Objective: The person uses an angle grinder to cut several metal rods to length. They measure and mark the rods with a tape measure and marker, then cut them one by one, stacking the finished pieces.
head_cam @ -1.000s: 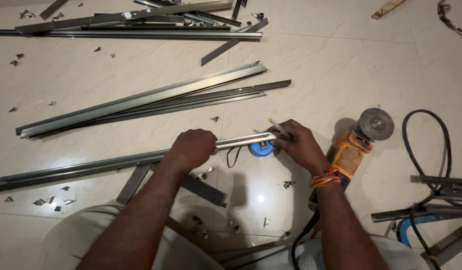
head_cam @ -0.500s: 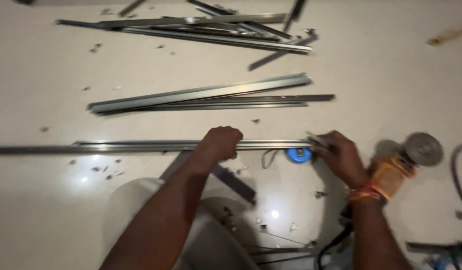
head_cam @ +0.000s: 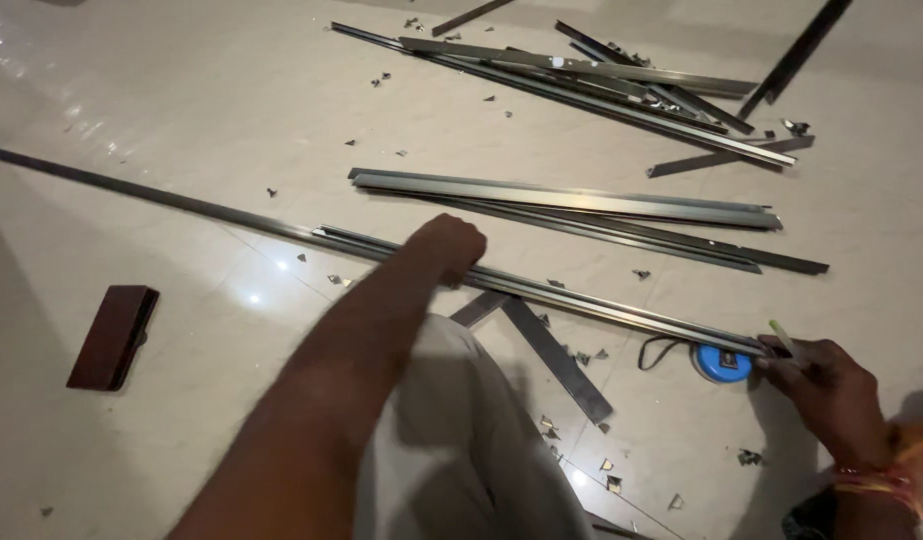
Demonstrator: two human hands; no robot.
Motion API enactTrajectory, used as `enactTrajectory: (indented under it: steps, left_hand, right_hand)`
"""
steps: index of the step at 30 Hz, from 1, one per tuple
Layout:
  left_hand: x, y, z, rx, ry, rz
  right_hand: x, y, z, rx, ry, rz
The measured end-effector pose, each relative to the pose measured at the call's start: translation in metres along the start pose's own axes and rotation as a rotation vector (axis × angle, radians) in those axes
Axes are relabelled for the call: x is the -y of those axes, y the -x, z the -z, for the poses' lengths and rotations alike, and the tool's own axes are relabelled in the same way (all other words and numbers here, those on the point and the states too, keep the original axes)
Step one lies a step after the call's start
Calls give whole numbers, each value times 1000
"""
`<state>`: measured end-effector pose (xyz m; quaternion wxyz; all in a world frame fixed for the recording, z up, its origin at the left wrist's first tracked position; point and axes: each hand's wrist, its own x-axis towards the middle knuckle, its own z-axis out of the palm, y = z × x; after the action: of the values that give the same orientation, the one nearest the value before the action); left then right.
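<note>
The long grey metal channel strip (head_cam: 581, 297) lies on the pale tiled floor (head_cam: 181, 100), running from upper left down to lower right. The left hand (head_cam: 449, 247) is curled over its middle, pressing down. The right hand (head_cam: 823, 385) sits at its near end, pinching a slim green marker (head_cam: 784, 337), beside a round blue tape measure (head_cam: 722, 362).

Single view only, head-worn camera, looking steeply down and forward over person's own arms onto tiled floor (head_cam: 181, 110). Left hand (head_cam: 449, 248) sits mid-frame, close under lens; right hand (head_cam: 829, 392) at lower right edge, partly cut off. Beyond left hand, frame reaches far pile of metal strips (head_cam: 601, 75). Nearest ground lies at bottom edge. No second view shares this scene.
</note>
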<state>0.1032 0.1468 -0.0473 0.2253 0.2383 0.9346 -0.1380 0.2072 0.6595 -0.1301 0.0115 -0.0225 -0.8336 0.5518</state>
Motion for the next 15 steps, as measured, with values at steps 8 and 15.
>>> enactTrajectory:
  steps: [8,15]
  left_hand:
    - [33,40,-63,-312,327,67]
    - [33,38,-97,-562,337,9]
  right_hand:
    - [17,2,2,-9,496,25]
    - [-9,-10,-3,39,252,10]
